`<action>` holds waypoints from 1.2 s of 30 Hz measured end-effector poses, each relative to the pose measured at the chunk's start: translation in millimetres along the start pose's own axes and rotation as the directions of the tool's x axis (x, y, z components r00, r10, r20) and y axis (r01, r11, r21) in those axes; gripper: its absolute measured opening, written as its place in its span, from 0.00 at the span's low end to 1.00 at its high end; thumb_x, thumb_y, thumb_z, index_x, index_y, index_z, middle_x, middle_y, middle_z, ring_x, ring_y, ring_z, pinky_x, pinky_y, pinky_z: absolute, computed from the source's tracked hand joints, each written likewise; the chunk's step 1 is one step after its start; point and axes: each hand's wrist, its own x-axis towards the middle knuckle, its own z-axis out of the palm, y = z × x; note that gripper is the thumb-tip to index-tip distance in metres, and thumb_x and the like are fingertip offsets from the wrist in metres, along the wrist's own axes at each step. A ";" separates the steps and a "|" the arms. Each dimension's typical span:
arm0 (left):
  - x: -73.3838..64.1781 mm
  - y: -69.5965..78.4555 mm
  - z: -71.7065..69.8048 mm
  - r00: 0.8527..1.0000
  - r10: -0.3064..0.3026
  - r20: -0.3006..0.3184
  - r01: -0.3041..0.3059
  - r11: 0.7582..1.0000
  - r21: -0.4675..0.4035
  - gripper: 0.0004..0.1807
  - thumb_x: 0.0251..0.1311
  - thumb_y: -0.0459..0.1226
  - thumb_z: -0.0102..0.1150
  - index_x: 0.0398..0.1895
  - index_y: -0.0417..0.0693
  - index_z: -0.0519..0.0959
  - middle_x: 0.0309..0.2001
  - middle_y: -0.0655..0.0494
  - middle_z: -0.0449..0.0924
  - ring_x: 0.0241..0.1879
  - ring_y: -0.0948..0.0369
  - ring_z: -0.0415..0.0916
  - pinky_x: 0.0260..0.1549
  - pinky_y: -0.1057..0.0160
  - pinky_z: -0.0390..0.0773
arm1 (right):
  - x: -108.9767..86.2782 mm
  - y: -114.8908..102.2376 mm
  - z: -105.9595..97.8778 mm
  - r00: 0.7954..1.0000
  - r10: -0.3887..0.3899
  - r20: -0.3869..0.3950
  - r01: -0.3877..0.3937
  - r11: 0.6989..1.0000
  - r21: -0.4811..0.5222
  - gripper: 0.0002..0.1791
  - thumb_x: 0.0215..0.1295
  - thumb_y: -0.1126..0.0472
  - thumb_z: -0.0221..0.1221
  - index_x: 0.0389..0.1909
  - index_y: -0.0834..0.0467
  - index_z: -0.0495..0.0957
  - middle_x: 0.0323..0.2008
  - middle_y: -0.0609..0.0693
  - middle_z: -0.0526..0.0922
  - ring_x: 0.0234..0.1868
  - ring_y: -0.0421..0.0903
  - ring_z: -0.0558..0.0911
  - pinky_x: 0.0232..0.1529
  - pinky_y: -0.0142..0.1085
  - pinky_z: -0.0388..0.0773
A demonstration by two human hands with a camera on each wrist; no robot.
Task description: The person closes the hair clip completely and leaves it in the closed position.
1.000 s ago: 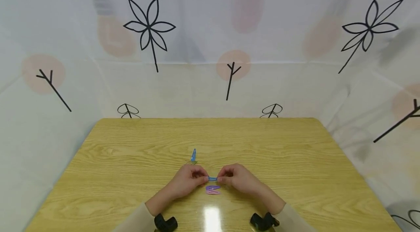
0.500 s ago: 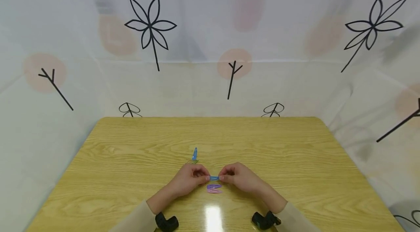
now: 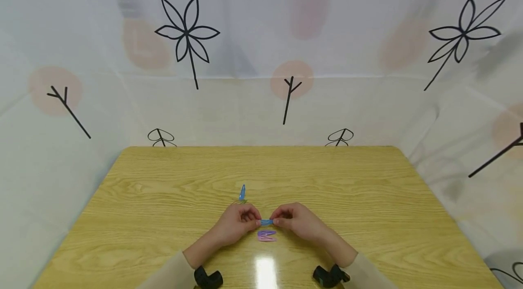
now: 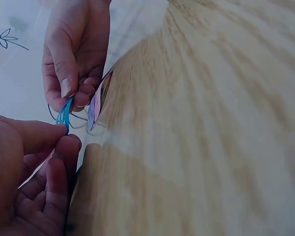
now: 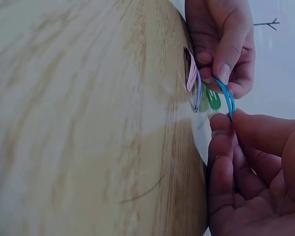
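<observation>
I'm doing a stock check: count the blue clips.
2: the held clip, pinched between the left hand and right hand, and the far clip, on the table beyond the left hand. More may be hidden.

Left sleeve: plain beige, at seven o'clock in the head view. Right sleeve: matching, at five o'clock. Both end short of the wrists — left hand and right hand are bare. Left wrist unit and right wrist unit: black, rounded, notched on top — one beside each cuff.
</observation>
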 end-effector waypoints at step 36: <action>-0.7 2.6 -3.0 0.999 -0.005 0.047 0.004 1.000 0.027 0.02 0.57 0.31 0.69 0.33 0.43 0.84 0.27 0.58 0.79 0.27 0.66 0.75 0.27 0.70 0.73 | -2.8 -2.8 4.8 0.998 -0.056 -0.016 0.055 0.993 -0.102 0.04 0.67 0.64 0.63 0.37 0.54 0.86 0.32 0.43 0.82 0.32 0.42 0.77 0.34 0.33 0.73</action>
